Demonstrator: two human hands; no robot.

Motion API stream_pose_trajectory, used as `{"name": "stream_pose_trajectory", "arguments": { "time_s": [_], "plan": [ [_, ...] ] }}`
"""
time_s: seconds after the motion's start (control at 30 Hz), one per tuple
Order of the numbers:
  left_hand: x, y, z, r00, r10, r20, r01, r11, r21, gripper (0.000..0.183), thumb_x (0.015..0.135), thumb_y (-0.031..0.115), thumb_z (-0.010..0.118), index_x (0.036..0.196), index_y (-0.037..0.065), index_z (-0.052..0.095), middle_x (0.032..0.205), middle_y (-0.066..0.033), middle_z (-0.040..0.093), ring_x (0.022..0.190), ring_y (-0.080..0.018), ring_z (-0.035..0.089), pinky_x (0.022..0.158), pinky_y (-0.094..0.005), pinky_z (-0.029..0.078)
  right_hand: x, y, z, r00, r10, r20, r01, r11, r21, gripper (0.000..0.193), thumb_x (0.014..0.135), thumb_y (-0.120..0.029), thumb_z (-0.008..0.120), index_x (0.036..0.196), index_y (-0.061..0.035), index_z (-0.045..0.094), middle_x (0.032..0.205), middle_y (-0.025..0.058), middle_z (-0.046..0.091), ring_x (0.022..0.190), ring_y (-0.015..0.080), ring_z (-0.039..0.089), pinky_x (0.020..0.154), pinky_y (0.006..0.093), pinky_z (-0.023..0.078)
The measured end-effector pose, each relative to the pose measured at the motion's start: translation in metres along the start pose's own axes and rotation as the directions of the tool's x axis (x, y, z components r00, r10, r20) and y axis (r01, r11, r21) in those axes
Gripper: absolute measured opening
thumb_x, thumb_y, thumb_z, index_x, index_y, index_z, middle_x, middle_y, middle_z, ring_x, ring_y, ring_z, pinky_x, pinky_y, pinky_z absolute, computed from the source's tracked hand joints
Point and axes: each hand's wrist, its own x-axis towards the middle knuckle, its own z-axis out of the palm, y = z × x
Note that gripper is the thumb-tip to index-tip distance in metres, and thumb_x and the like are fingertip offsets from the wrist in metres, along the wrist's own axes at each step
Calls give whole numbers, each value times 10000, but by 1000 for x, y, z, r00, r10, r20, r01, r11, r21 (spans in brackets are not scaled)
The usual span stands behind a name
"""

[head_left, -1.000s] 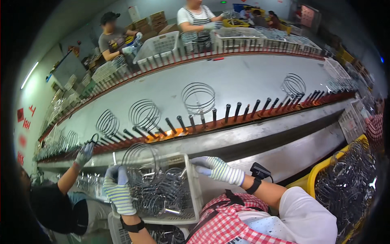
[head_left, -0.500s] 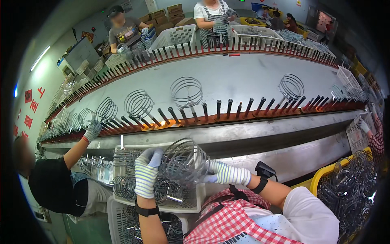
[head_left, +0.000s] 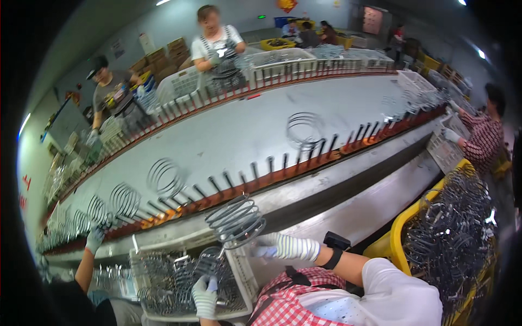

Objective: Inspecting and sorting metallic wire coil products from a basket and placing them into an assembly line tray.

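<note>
a long grey worktable [head_left: 228, 141] runs across the view, edged along its near and far sides by rows of upright posts. at the right, a yellow bin [head_left: 399, 228] is heaped with dark wire rings [head_left: 451, 250]. the wearer, in a red checked apron [head_left: 291, 304], is at the near side, with a white crate [head_left: 247, 277] of tangled wire pieces [head_left: 163, 271] to the left. across the table stand a co-worker in a white shirt [head_left: 196, 51] and another in a grey shirt [head_left: 122, 87]; a third, in a patterned top [head_left: 484, 138], works beyond the yellow bin.

above the crate's upper right corner, a spiral wire coil [head_left: 234, 220] is up in the air, tilted, its lower edge at the fingertips of the right hand [head_left: 288, 246]. that hand, in a striped glove, pinches the coil at this edge, though blur softens the contact. the left hand [head_left: 205, 298], gloved alike, is low over the crate, its fingers bent beside a bunched coil [head_left: 207, 262]; whether they grip it, one cannot tell. at the far left, a neighbour's gloved hand [head_left: 94, 239] is up at the near row.

other coils [head_left: 125, 199] stand along that row, the more central ones well apart. the near posts [head_left: 271, 165] are dark at the top and rise from a reddish rail [head_left: 261, 182]. smallest is a black device [head_left: 337, 240] by the right wrist.
</note>
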Motion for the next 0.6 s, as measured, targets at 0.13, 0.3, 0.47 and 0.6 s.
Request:
{"name": "stream_pose_trajectory", "arguments": {
  "time_s": [0.13, 0.3, 0.47, 0.6],
  "plan": [
    [-12, -3, -2, 996, 21, -81, -19, 999, 30, 269, 799, 208, 564, 760, -56, 600, 607, -34, 553, 580, -114, 474, 526, -277, 392, -11, -7, -35, 899, -364, -245, 397, 912, 99, 307, 864, -269, 585, 1064, -40, 548, 768, -10, 549, 691, 74, 493, 641, 210, 421],
    [-41, 65, -9, 973, -207, -105, 159, 925, -346, 292, 873, 220, 549, 972, -51, 592, 823, -52, 601, 730, -122, 486, 679, -257, 415, -36, -41, -147, 383, -543, -748, 560, 780, -279, 156, 858, -126, 579, 989, -40, 573, 842, 2, 594, 772, 89, 539, 682, 242, 456],
    [-41, 46, -22, 955, -276, -105, 204, 874, -441, 265, 874, 230, 544, 958, -16, 597, 788, -54, 592, 697, -120, 499, 614, -260, 426, -52, -8, -330, 54, -617, -785, 267, 767, -584, 140, 805, -77, 576, 937, -38, 599, 922, 58, 608, 828, 169, 547, 774, 294, 432],
    [-58, 82, -30, 938, -292, -185, 116, 770, -628, 246, 865, 236, 560, 986, 22, 569, 810, -60, 580, 710, -137, 550, 573, -263, 456, -24, 18, -384, 161, -497, -853, -55, 858, -510, 150, 830, -152, 546, 944, -61, 582, 854, 65, 607, 799, 187, 535, 762, 320, 421]
  ]
}}
